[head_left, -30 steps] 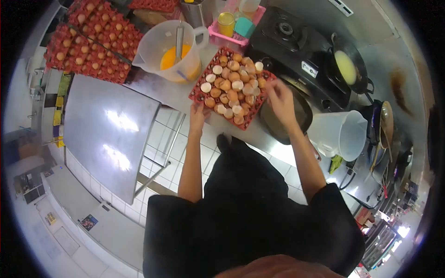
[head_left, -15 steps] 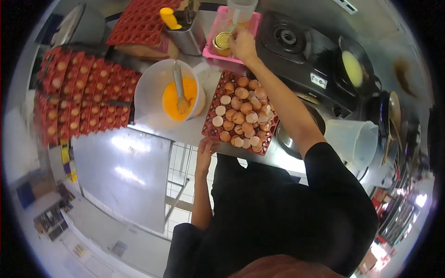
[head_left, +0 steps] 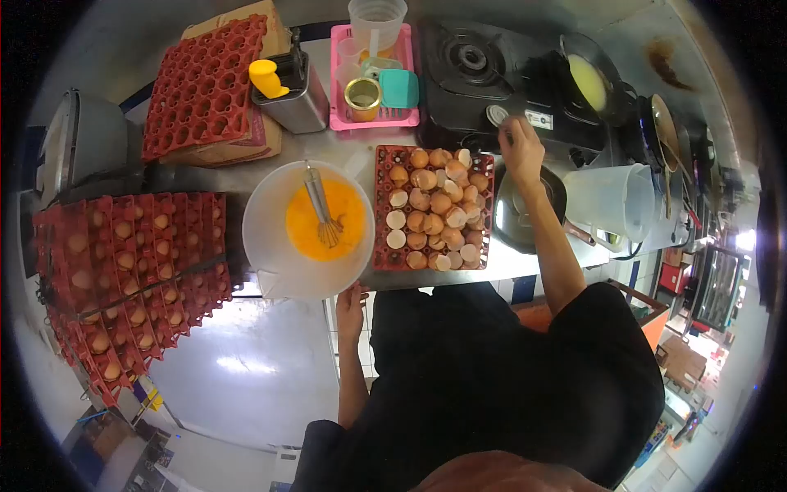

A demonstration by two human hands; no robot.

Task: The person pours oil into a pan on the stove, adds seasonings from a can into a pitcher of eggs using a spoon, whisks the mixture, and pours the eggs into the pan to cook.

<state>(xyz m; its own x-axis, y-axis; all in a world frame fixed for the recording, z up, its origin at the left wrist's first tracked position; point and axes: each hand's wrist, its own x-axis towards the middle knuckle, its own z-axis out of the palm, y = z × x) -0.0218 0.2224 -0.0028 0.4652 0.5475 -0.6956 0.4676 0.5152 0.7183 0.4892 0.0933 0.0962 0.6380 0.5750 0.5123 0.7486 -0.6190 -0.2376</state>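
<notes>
My right hand (head_left: 521,149) is over the front of the stove, its fingers pinched at a round metal jar lid (head_left: 496,115). At the counter's front edge, beside the plastic jug (head_left: 266,197), my left hand (head_left: 351,307) rests with its fingers loosely apart and holds nothing. Beaten egg (head_left: 344,217) and a whisk (head_left: 315,193) are in the jug. Between my hands lies a red egg tray (head_left: 384,258) heaped with cracked eggshells (head_left: 443,201). A glass jar (head_left: 363,100) with a gold rim stands in the pink basket (head_left: 336,115); its top looks uncovered.
A gas stove (head_left: 447,107) carries a pan (head_left: 611,66) with something pale yellow inside. Stacked trays of eggs (head_left: 131,279) stand left, below an empty tray (head_left: 205,90) on a box. A clear plastic container (head_left: 611,197) and a dark pan (head_left: 512,221) are to the right.
My right hand has moved from the jar in the pink basket rightward to the stove front. The teal-lidded container is now uncovered. The view has shifted; my left hand stays at the counter edge.
</notes>
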